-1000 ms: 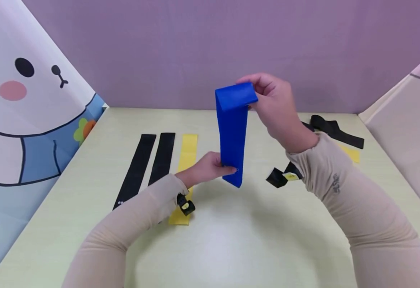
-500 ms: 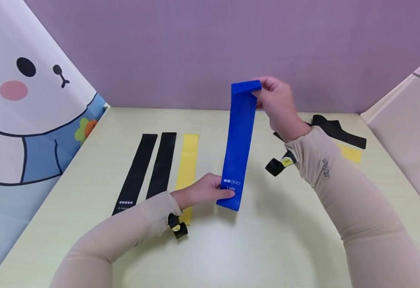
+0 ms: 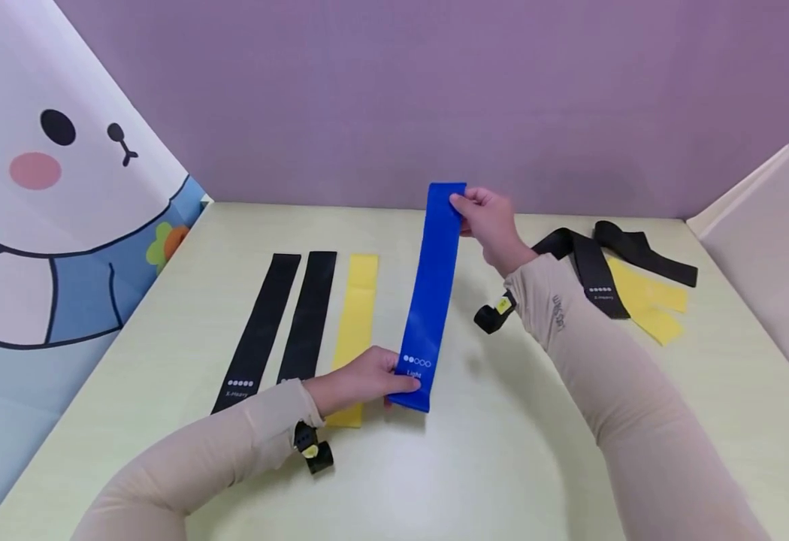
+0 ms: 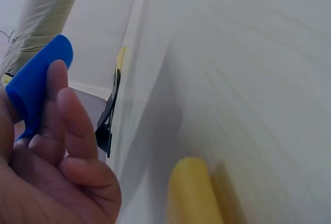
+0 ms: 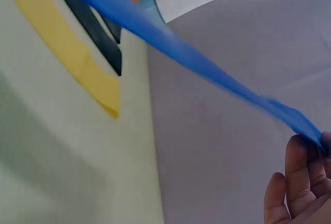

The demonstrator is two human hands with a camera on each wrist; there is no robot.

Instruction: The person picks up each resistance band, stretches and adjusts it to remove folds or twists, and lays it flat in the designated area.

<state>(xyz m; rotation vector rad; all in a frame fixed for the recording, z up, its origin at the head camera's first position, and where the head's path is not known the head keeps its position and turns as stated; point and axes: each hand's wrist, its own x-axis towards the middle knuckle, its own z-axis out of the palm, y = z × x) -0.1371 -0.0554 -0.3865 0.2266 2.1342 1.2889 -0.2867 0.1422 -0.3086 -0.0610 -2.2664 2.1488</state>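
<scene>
A blue resistance band marked "Light" is stretched flat between my two hands, tilted above the table. My left hand pinches its lower, printed end, thumb on the front face. At the top right edge my right hand pinches the band between thumb and fingers. The left wrist view shows the fingers curled behind the blue band. In the right wrist view the blue band runs down to my fingertips. Left of it, a yellow band lies flat, partly under my left hand.
Two black bands lie flat beside the yellow one, the outer marked "X-Heavy". At the right back lies a loose pile of black bands and yellow bands. A purple wall rises behind the table.
The blue band's top fold has been straightened out, and its printed end now faces up. Both hands have moved down and somewhat left with it, the left toward the table's front.
</scene>
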